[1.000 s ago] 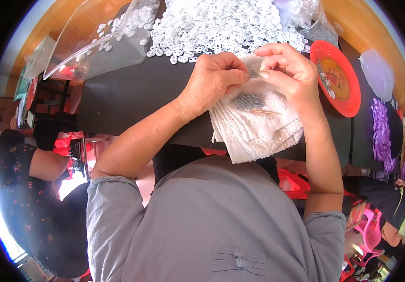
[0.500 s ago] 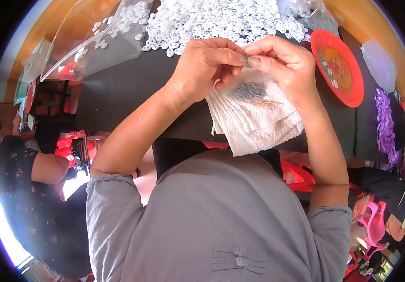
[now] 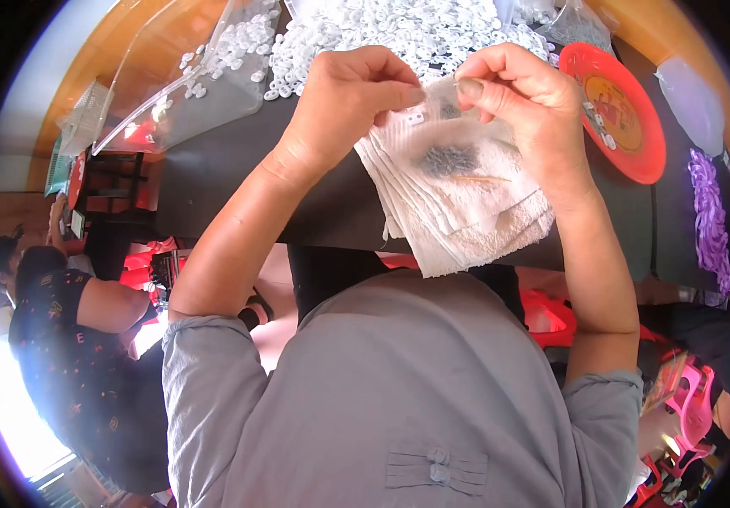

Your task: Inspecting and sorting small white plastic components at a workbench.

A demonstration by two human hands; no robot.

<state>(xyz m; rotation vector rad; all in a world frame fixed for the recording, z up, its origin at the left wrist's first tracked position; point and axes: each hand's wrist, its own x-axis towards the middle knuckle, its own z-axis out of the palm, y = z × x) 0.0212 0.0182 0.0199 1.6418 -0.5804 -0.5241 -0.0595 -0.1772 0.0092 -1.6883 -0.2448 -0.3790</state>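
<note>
My left hand (image 3: 344,102) is closed in a pinch, thumb against forefinger, above the far left part of a folded white cloth (image 3: 433,229). Opposite it, a small gap away, my right hand (image 3: 530,106) pinches too; whatever sits between either hand's fingertips is too small to make out. A small white oval piece with two holes (image 3: 416,118) shows on the cloth just below my left fingertips. Nearer to me on the cloth lie a heap of small dark grey thin pieces (image 3: 450,159) and a slender brown stick (image 3: 483,179).
A large pile of white two-holed oval pieces (image 3: 382,38) covers the far table. Left of it lies a clear plastic bag (image 3: 212,106) with more pieces. At right are a red plate (image 3: 649,148) and a purple bundle (image 3: 708,220). Another person (image 3: 77,339) is at left.
My hands have drawn apart and moved slightly away from me; their fingertips met before. A white oval piece now shows on the cloth between them. The whole view has shifted slightly.
</note>
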